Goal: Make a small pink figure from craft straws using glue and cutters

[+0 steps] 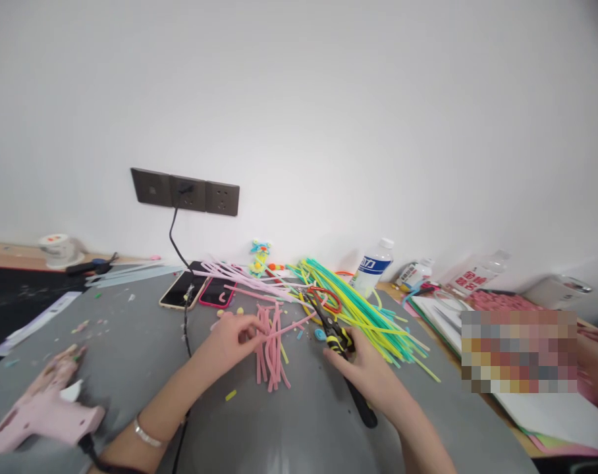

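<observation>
My left hand (pixel 240 334) is pinched at the top of a pile of short pink pipe cleaners (pixel 273 362). One pink pipe cleaner (pixel 296 324) runs from its fingertips toward the jaws of the pliers. My right hand (pixel 365 365) is wrapped round pliers (pixel 334 329) with black and yellow handles, jaws pointing away from me. Whether the jaws touch the pink piece, I cannot tell. Behind them lie long pale pink pipe cleaners (pixel 249 276) and a large bundle of green and yellow ones (pixel 363 309). Orange-handled scissors (pixel 332 296) lie partly beneath the pliers.
A pink glue gun (pixel 47 415) lies at left. Two phones (pixel 178 289) and a black cable (pixel 185 322) are left of the pile. A bottle (pixel 375 266) stands by the wall. Another person's arm (pixel 595 368) rests over papers (pixel 550 411) at right.
</observation>
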Demonstrator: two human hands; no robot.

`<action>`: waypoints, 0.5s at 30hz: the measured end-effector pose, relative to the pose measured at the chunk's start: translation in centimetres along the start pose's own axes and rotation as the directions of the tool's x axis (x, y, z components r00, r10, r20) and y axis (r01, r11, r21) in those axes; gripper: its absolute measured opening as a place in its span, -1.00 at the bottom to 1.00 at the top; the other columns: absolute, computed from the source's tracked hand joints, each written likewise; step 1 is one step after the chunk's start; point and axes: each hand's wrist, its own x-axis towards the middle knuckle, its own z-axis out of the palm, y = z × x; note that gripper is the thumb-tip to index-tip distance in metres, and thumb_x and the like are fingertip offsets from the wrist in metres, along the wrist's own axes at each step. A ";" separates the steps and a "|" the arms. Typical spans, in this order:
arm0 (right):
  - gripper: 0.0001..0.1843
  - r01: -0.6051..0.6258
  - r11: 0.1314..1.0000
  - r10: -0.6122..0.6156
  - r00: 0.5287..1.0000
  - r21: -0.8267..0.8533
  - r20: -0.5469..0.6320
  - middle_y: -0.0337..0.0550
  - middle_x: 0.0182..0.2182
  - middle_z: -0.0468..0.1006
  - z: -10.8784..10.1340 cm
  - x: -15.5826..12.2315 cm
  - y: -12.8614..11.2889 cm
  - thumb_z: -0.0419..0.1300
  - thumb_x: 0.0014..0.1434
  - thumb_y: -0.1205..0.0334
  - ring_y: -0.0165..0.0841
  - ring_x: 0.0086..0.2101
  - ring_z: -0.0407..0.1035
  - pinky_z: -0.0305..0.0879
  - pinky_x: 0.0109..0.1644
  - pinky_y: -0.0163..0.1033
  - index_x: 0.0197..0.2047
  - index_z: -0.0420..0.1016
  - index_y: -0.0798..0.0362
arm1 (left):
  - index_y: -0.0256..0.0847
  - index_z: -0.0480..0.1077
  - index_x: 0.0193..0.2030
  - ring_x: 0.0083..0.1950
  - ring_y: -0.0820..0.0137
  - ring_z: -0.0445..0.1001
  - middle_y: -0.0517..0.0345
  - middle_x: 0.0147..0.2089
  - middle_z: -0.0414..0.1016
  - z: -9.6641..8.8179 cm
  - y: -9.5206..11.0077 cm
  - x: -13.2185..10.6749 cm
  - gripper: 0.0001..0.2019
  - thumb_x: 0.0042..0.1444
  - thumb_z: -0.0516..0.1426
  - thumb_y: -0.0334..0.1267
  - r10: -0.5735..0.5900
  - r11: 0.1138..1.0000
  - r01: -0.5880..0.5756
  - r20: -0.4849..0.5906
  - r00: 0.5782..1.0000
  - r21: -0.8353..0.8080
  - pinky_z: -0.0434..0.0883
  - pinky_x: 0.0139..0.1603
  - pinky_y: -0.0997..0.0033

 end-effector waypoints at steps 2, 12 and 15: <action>-0.59 0.019 0.972 -0.028 0.999 -0.233 -0.038 0.06 -0.23 0.48 0.4 0.0 1.2 0.27 -0.05 -0.04 0.01 -0.16 0.38 0.24 -0.05 0.01 -0.22 0.41 0.07 | -0.16 0.53 -0.30 -0.38 0.38 0.42 0.19 -0.43 0.51 0.0 0.0 -0.1 -0.88 0.13 0.17 -0.23 0.081 0.981 -0.077 -0.014 0.997 0.177 0.28 -0.29 0.41; -0.42 -0.137 0.790 0.017 0.979 -0.598 -0.203 0.24 -0.08 0.42 2.2 0.4 5.6 0.18 0.08 -0.13 0.14 -0.04 0.32 0.28 -0.07 0.08 0.00 0.40 0.17 | -0.17 0.44 -0.46 -0.29 0.25 0.43 0.13 -0.44 0.48 0.4 -0.4 -0.1 -0.86 0.11 0.18 -0.38 0.108 0.857 -0.085 -0.015 0.994 0.508 0.27 -0.18 0.29; -0.38 -0.167 0.783 -0.009 0.960 -0.599 -0.280 0.29 -0.07 0.39 2.9 0.4 5.2 0.18 0.10 -0.10 0.17 -0.04 0.30 0.26 -0.05 0.13 0.05 0.37 0.24 | -0.17 0.39 -0.43 -0.35 0.31 0.42 0.15 -0.41 0.46 0.1 -0.1 0.0 -0.85 0.15 0.09 -0.38 0.065 0.901 -0.016 -0.099 0.993 0.433 0.25 -0.27 0.36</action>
